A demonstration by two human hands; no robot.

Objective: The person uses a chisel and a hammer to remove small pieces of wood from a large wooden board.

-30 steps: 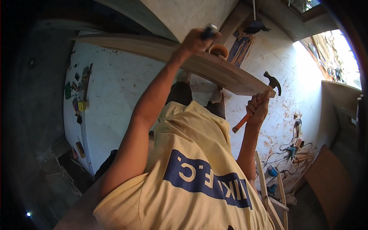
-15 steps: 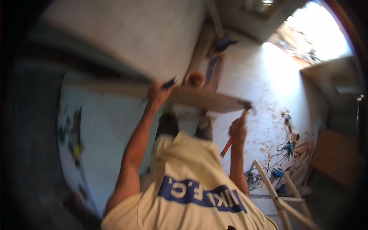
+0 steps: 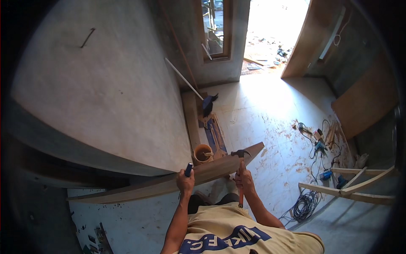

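My left hand (image 3: 185,183) is closed round a short tool with a dark blue handle (image 3: 188,170), pointing up past the fingers; its lower part is hidden, so its exact kind is unclear. In my right hand (image 3: 246,183) is a claw hammer (image 3: 241,154) with an orange-brown handle, held upright with its dark head above the fist. Running across in front of me is a long wooden plank (image 3: 207,170), and the hammer head overlaps its right part in view. The left fist is just over the near side of the plank.
Beyond the plank stand an orange bucket (image 3: 198,149) and a broom (image 3: 208,105) by the wall. At right lie a coiled cable (image 3: 305,206), blue power tools (image 3: 325,175), a wooden frame (image 3: 321,189) and shavings on the tiled floor. A nail (image 3: 87,38) sticks out of the pale wall.
The view has swung and steadied, bringing the doorway and floor into sight. Both hands appear lower and closer together, still gripping the dark-handled tool and the hammer.
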